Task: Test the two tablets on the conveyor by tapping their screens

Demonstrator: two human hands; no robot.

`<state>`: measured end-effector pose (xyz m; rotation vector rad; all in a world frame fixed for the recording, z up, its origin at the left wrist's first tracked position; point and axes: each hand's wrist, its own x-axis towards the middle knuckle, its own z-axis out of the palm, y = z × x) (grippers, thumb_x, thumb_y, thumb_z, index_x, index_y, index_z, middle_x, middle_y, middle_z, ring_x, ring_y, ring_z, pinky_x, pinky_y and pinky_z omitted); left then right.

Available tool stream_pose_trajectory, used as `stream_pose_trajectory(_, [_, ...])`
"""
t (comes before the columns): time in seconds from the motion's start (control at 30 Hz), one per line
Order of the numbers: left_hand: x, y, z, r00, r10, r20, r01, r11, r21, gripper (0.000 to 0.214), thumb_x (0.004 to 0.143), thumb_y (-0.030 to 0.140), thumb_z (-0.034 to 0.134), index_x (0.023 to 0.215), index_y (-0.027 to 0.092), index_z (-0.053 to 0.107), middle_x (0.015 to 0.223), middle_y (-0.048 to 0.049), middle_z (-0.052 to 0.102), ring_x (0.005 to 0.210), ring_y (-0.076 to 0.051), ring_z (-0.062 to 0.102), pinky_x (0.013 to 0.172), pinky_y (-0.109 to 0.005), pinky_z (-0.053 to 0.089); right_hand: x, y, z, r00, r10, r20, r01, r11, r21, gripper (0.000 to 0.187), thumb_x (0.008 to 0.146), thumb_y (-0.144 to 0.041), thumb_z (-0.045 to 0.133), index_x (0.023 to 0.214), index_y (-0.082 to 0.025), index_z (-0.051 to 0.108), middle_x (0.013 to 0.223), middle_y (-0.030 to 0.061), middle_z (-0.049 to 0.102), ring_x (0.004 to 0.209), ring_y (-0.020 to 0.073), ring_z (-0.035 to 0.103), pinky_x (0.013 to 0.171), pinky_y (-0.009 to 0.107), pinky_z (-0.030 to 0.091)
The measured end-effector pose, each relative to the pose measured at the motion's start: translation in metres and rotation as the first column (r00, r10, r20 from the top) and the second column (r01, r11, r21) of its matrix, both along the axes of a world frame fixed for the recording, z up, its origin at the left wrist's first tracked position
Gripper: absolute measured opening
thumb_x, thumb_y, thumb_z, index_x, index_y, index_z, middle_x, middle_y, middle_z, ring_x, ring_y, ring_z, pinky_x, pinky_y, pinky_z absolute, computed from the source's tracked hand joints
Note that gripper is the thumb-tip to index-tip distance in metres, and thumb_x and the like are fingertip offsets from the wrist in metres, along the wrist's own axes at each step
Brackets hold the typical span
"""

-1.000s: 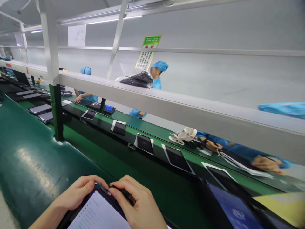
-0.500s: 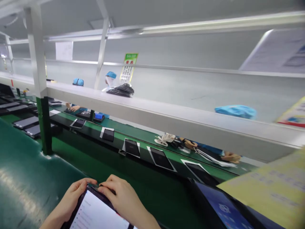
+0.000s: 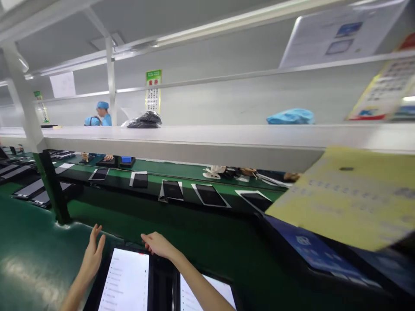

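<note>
Green bench: lit tablet between left hand and, seemingly touching, right hand.

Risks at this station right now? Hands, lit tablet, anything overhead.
1. The left hand hangs open beside the lit tablet and only the right hand touches its top edge, so it may slide on the green table.
2. A second lit tablet lies close alongside; the two could knock together.
3. The yellow sheet hangs over the blue-screen tablet and might hide it.
</note>
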<state>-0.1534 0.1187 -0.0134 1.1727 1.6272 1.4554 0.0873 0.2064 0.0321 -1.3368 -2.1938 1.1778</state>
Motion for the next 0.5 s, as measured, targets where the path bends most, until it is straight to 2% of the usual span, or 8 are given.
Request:
stream_pose_trajectory(0.07, [-0.014,-0.023,-0.008,0.992,-0.107,-0.073,0.105,0.994,-0.039,0.077,0.079,0.07,0.054,0.137,0.022,0.041,0.151,-0.0095,0.039,0.144,-0.026,0.025,0.121,-0.046,0.01,0.032,-0.016,0.004,0.994,-0.099,-0.043,0.103,0.988,0.112,0.032,0.101,-0.035,0.046,0.12,-0.014,0.06,0.122,0.0109,0.057,0.117,0.0254,0.052,0.105,0.043,0.038])
stream_pose_trajectory(0.13, [-0.023,-0.05,-0.023,0.974,-0.21,-0.083,0.198,0.971,-0.135,0.073,0.083,0.068,0.05,0.141,0.025,0.038,0.15,-0.0083,0.04,0.142,-0.028,0.03,0.12,-0.052,0.013,0.082,-0.048,-0.004,0.979,-0.194,-0.068,0.203,0.966,0.159,0.044,0.099,-0.035,0.04,0.139,-0.018,0.048,0.142,0.009,0.043,0.134,0.0237,0.035,0.114,0.038,0.026])
stream_pose_trajectory(0.17, [-0.025,-0.062,-0.031,0.967,-0.236,-0.092,0.218,0.961,-0.171,0.066,0.087,0.066,0.044,0.141,0.028,0.037,0.15,-0.006,0.04,0.141,-0.027,0.031,0.119,-0.053,0.015,0.108,-0.071,-0.013,0.967,-0.248,-0.06,0.254,0.957,0.142,0.051,0.098,-0.041,0.036,0.144,-0.02,0.042,0.145,0.0071,0.039,0.136,0.0229,0.033,0.113,0.037,0.029])
stream_pose_trajectory(0.23, [-0.018,-0.077,-0.046,0.961,-0.229,-0.152,0.208,0.968,-0.141,0.057,0.091,0.062,0.039,0.139,0.031,0.041,0.15,-0.0029,0.04,0.142,-0.025,0.029,0.12,-0.052,0.012,0.156,-0.124,-0.041,0.909,-0.417,0.011,0.415,0.906,0.084,0.071,0.093,-0.054,0.031,0.152,-0.015,0.024,0.153,0.0096,0.026,0.14,0.0281,0.024,0.112,0.045,0.032])
stream_pose_trajectory(0.27, [-0.01,-0.079,-0.051,0.959,-0.224,-0.173,0.204,0.971,-0.124,0.054,0.092,0.061,0.038,0.138,0.033,0.041,0.151,-0.001,0.04,0.143,-0.024,0.028,0.12,-0.052,0.011,0.174,-0.152,-0.057,0.844,-0.527,0.094,0.522,0.85,0.077,0.08,0.089,-0.06,0.031,0.153,-0.014,0.017,0.154,0.0102,0.023,0.141,0.0298,0.02,0.11,0.047,0.035])
stream_pose_trajectory(0.37, [0.025,-0.07,-0.057,0.951,-0.254,-0.179,0.236,0.965,-0.115,0.053,0.093,0.059,0.038,0.141,0.035,0.036,0.152,0.001,0.039,0.143,-0.022,0.027,0.12,-0.052,0.01,0.208,-0.218,-0.1,0.714,-0.657,0.242,0.653,0.75,0.111,0.092,0.084,-0.068,0.037,0.154,-0.018,0.005,0.156,0.0088,0.015,0.143,0.0333,0.013,0.111,0.057,0.03])
stream_pose_trajectory(0.43, [0.049,-0.057,-0.055,0.942,-0.296,-0.158,0.279,0.953,-0.121,0.055,0.094,0.059,0.038,0.142,0.034,0.033,0.152,-0.0004,0.039,0.143,-0.022,0.027,0.12,-0.051,0.011,0.217,-0.239,-0.119,0.699,-0.658,0.28,0.647,0.749,0.144,0.098,0.082,-0.07,0.043,0.153,-0.021,-0.002,0.158,0.0082,0.007,0.143,0.0346,0.002,0.112,0.062,0.021])
stream_pose_trajectory(0.5, [0.064,-0.047,-0.052,0.933,-0.326,-0.153,0.31,0.943,-0.119,0.056,0.094,0.059,0.037,0.143,0.034,0.031,0.151,-0.0016,0.039,0.143,-0.021,0.027,0.12,-0.051,0.012,0.222,-0.246,-0.126,0.731,-0.614,0.3,0.594,0.787,0.164,0.104,0.08,-0.071,0.05,0.153,-0.022,-0.006,0.158,0.0095,0.0,0.142,0.0352,-0.007,0.113,0.065,0.015])
